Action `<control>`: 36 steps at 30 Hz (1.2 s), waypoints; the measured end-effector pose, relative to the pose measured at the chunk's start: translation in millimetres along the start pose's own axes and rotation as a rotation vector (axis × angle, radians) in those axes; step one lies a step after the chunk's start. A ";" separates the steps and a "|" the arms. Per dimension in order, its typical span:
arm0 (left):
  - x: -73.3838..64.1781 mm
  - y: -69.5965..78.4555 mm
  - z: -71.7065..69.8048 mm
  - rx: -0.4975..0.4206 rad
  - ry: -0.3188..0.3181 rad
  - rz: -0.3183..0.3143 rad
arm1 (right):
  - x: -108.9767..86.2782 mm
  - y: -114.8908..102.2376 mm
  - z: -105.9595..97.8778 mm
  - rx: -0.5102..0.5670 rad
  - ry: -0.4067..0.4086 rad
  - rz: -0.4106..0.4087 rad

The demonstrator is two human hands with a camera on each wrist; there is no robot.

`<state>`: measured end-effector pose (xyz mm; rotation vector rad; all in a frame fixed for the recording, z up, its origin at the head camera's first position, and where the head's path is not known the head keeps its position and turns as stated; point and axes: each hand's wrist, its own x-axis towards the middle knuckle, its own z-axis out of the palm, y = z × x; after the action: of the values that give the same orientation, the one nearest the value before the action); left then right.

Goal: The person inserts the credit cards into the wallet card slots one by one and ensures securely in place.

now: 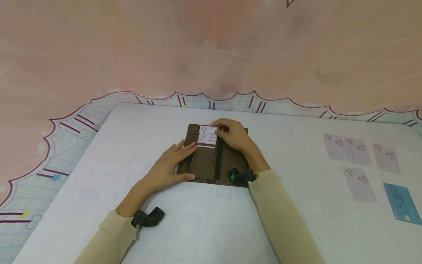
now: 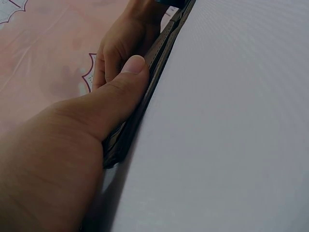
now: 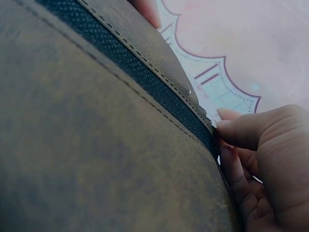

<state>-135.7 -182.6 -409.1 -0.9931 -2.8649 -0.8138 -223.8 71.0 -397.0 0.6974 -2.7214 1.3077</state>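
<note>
A brown leather card wallet (image 1: 203,161) lies opened out on the white table, with dark strips along its panels. Several white cards with pink flower prints (image 1: 207,135) sit overlapped in its upper left panel. My left hand (image 1: 171,165) rests at the wallet's left side, fingers spread on its edge and thumb by the lower corner. At the top of the panel, my right hand (image 1: 232,134) pinches the uppermost card by its upper right corner, thumb against curled fingers. In the right wrist view, the wallet's panel (image 3: 106,145) hides most of that card.
On the table's right side lie several pale pink-printed cards (image 1: 359,185) in two rows. A blue card (image 1: 403,203) with large lettering is at the far right. Behind the table (image 1: 283,220) hangs a pink cloth (image 1: 211,55) with a scalloped, checked border.
</note>
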 end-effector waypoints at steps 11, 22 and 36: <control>0.2 -0.4 0.1 0.006 -0.005 0.002 | 0.4 2.1 0.0 -0.008 -0.004 -0.001; -0.2 0.1 0.0 0.000 -0.005 0.006 | -0.1 1.1 -0.3 -0.010 -0.003 0.009; -0.2 -0.3 0.3 -0.008 0.000 0.009 | 0.8 0.6 0.3 -0.002 0.000 0.020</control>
<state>-135.7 -182.7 -409.5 -1.0058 -2.8580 -0.8256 -224.8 70.8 -397.4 0.6714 -2.7365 1.3093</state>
